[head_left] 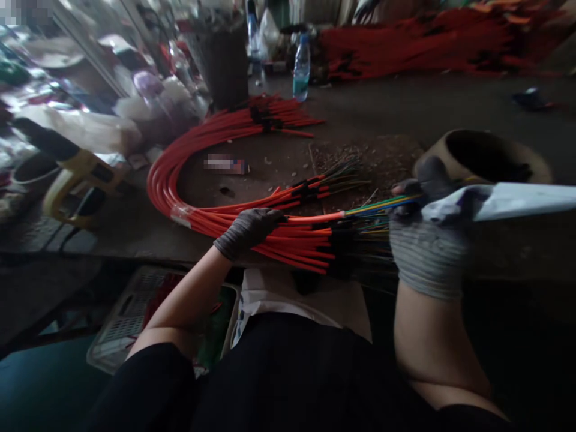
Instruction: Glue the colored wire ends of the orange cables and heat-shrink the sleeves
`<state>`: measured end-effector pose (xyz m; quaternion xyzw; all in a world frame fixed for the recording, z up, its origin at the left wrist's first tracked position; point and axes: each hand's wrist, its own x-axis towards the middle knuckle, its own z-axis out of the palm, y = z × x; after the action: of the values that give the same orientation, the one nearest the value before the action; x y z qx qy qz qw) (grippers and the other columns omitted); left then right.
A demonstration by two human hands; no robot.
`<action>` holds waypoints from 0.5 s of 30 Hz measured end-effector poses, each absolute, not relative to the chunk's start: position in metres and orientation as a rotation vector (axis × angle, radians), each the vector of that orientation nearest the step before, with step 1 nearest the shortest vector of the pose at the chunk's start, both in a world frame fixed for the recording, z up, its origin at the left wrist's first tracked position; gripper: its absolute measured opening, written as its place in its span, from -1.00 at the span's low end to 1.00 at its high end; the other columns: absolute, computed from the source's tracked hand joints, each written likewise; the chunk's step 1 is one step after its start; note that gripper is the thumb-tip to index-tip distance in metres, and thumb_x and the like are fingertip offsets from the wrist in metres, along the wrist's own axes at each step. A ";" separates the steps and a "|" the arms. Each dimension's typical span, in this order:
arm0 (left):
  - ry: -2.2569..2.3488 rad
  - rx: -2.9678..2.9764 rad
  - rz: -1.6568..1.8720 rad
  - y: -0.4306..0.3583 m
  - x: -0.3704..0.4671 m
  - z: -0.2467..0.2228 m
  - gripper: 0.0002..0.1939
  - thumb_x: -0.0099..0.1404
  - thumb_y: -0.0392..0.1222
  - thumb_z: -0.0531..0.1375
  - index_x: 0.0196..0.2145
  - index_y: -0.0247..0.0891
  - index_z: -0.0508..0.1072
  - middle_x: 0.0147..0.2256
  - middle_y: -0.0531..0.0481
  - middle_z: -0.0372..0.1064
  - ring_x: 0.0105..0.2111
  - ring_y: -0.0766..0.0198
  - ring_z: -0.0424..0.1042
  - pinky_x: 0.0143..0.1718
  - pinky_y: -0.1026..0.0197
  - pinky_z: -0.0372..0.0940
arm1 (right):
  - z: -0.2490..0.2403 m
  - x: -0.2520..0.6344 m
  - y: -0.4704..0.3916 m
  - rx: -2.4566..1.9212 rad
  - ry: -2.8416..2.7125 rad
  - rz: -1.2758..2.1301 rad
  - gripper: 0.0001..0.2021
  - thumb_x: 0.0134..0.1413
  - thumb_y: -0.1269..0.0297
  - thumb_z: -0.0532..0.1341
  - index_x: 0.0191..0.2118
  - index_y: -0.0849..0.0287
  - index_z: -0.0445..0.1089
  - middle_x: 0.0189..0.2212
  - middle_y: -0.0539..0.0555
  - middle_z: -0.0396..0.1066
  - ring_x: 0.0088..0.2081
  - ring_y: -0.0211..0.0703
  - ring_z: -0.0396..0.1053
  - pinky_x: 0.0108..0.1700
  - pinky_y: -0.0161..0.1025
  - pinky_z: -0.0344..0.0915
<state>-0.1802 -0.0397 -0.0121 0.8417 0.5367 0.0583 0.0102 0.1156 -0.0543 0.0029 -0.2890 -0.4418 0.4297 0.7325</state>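
A thick bundle of orange-red cables curves in a U on the dark workbench, with coloured inner wires at its ends. My left hand, in a grey glove, is closed round one orange cable above the bundle. Blue, green and yellow wires come out of that cable's end and run to my right hand. That gloved hand is closed on the wires. A long tool wrapped in pale material also lies in its grip and points right; its details are blurred.
A round, hollow container stands behind my right hand. Further back are a water bottle, a dark bucket and a red cable pile. A yellow-and-black power tool is at left. Below the bench edge sits a white basket.
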 end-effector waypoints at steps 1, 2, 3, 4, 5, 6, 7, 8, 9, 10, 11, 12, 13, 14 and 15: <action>1.592 2.642 0.306 -0.040 -0.174 -0.012 -0.71 0.42 -0.25 0.19 0.06 -0.26 0.54 -0.07 -0.16 0.60 -0.06 0.09 0.60 -0.04 0.15 0.46 | 0.004 0.113 -0.050 -0.575 -0.945 0.943 -0.71 0.17 0.00 0.23 -0.10 -0.02 0.57 -0.07 -0.03 0.54 -0.10 -0.19 0.45 -0.29 -0.32 0.45; 1.490 2.646 0.447 -0.040 -0.165 -0.010 -0.73 0.41 -0.20 0.22 0.03 -0.24 0.56 -0.10 -0.14 0.62 -0.09 0.12 0.61 -0.09 0.20 0.46 | 0.005 0.112 -0.046 -0.536 -0.910 0.959 -0.71 0.13 -0.01 0.25 -0.11 -0.02 0.57 -0.07 -0.02 0.54 -0.12 -0.20 0.46 -0.34 -0.35 0.43; 1.382 2.637 0.590 -0.041 -0.153 -0.008 -0.74 0.40 -0.16 0.25 0.00 -0.23 0.58 -0.13 -0.11 0.62 -0.14 0.15 0.62 -0.13 0.25 0.45 | 0.004 0.111 -0.043 -0.504 -0.871 0.994 -0.72 0.10 0.02 0.28 -0.12 -0.02 0.57 -0.07 0.01 0.54 -0.13 -0.19 0.46 -0.38 -0.37 0.42; 1.283 2.622 0.710 -0.041 -0.140 -0.006 -0.74 0.39 -0.12 0.26 -0.01 -0.22 0.59 -0.16 -0.10 0.63 -0.17 0.17 0.62 -0.17 0.28 0.44 | 0.002 0.112 -0.042 -0.481 -0.828 1.042 -0.74 0.09 0.06 0.29 -0.13 -0.01 0.57 -0.09 0.02 0.55 -0.15 -0.19 0.47 -0.40 -0.37 0.42; 1.210 2.606 0.797 -0.041 -0.126 -0.005 -0.72 0.39 -0.09 0.26 -0.01 -0.22 0.58 -0.15 -0.10 0.63 -0.17 0.18 0.62 -0.17 0.28 0.43 | 0.001 0.114 -0.041 -0.471 -0.780 1.097 -0.75 0.11 0.09 0.28 -0.13 0.01 0.57 -0.11 0.04 0.55 -0.20 -0.20 0.47 -0.42 -0.38 0.42; 1.170 2.594 0.845 -0.040 -0.112 -0.004 -0.68 0.39 -0.06 0.26 0.03 -0.22 0.56 -0.12 -0.10 0.62 -0.14 0.17 0.61 -0.14 0.28 0.42 | -0.001 0.117 -0.041 -0.470 -0.725 1.164 -0.76 0.14 0.11 0.25 -0.13 0.03 0.56 -0.14 0.05 0.55 -0.26 -0.23 0.46 -0.43 -0.37 0.42; 1.168 2.590 0.839 -0.037 -0.100 -0.005 -0.61 0.38 -0.03 0.27 0.09 -0.23 0.53 -0.06 -0.13 0.60 -0.08 0.15 0.59 -0.08 0.26 0.42 | -0.003 0.122 -0.043 -0.480 -0.660 1.228 -0.76 0.18 0.13 0.21 -0.13 0.06 0.55 -0.17 0.07 0.56 -0.31 -0.25 0.46 -0.44 -0.36 0.44; 1.215 2.590 0.765 -0.033 -0.091 -0.006 -0.53 0.37 -0.01 0.28 0.17 -0.25 0.47 0.02 -0.16 0.56 -0.01 0.13 0.56 0.00 0.24 0.40 | -0.003 0.127 -0.045 -0.496 -0.589 1.269 -0.75 0.23 0.14 0.16 -0.15 0.07 0.55 -0.19 0.07 0.56 -0.34 -0.26 0.46 -0.42 -0.35 0.47; 1.294 2.587 0.638 -0.027 -0.085 -0.009 -0.47 0.37 -0.02 0.27 0.22 -0.27 0.41 0.08 -0.19 0.51 0.05 0.12 0.52 0.06 0.22 0.38 | -0.003 0.133 -0.048 -0.515 -0.519 1.272 -0.72 0.28 0.14 0.11 -0.18 0.09 0.55 -0.21 0.07 0.56 -0.33 -0.25 0.48 -0.38 -0.32 0.51; 1.383 2.574 0.485 -0.018 -0.081 -0.012 -0.45 0.38 -0.05 0.26 0.25 -0.30 0.37 0.12 -0.22 0.48 0.08 0.12 0.49 0.10 0.21 0.36 | -0.002 0.138 -0.051 -0.531 -0.459 1.230 -0.69 0.32 0.15 0.06 -0.22 0.10 0.54 -0.22 0.06 0.56 -0.29 -0.25 0.51 -0.32 -0.30 0.55; 1.470 2.552 0.346 -0.008 -0.080 -0.016 -0.48 0.41 -0.09 0.22 0.25 -0.33 0.36 0.13 -0.25 0.45 0.08 0.12 0.48 0.11 0.20 0.35 | -0.001 0.142 -0.054 -0.540 -0.416 1.157 -0.68 0.34 0.18 0.05 -0.27 0.11 0.53 -0.24 0.05 0.57 -0.25 -0.25 0.54 -0.25 -0.30 0.57; 1.546 2.530 0.235 0.003 -0.080 -0.020 -0.53 0.43 -0.14 0.17 0.22 -0.36 0.38 0.12 -0.29 0.45 0.07 0.10 0.49 0.11 0.17 0.36 | 0.000 0.143 -0.057 -0.535 -0.398 1.074 -0.69 0.33 0.22 0.05 -0.31 0.13 0.53 -0.25 0.03 0.57 -0.20 -0.26 0.55 -0.19 -0.31 0.57; 1.608 2.514 0.165 0.015 -0.080 -0.023 -0.57 0.44 -0.19 0.13 0.19 -0.40 0.41 0.11 -0.34 0.44 0.05 0.07 0.49 0.09 0.12 0.37 | 0.001 0.142 -0.058 -0.516 -0.402 1.011 -0.73 0.30 0.28 0.09 -0.33 0.15 0.52 -0.26 0.01 0.57 -0.18 -0.28 0.56 -0.14 -0.34 0.56; 1.647 2.512 0.133 0.027 -0.080 -0.025 -0.59 0.44 -0.21 0.10 0.16 -0.42 0.43 0.09 -0.39 0.44 0.04 0.01 0.50 0.07 0.07 0.37 | 0.001 0.138 -0.058 -0.495 -0.421 1.004 -0.79 0.24 0.35 0.12 -0.33 0.15 0.51 -0.26 -0.01 0.57 -0.16 -0.30 0.55 -0.11 -0.37 0.55; 1.670 2.518 0.120 0.038 -0.078 -0.026 -0.59 0.43 -0.20 0.11 0.14 -0.45 0.45 0.07 -0.44 0.44 0.03 -0.05 0.50 0.05 0.00 0.38 | 0.000 0.131 -0.057 -0.482 -0.445 1.055 -0.83 0.18 0.41 0.16 -0.32 0.14 0.50 -0.25 -0.02 0.57 -0.16 -0.31 0.55 -0.09 -0.38 0.54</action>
<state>-0.0778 0.0378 -0.0258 0.8313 0.5513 0.0395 0.0591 0.1309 -0.0569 0.0002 -0.2256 -0.2084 0.4942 0.8133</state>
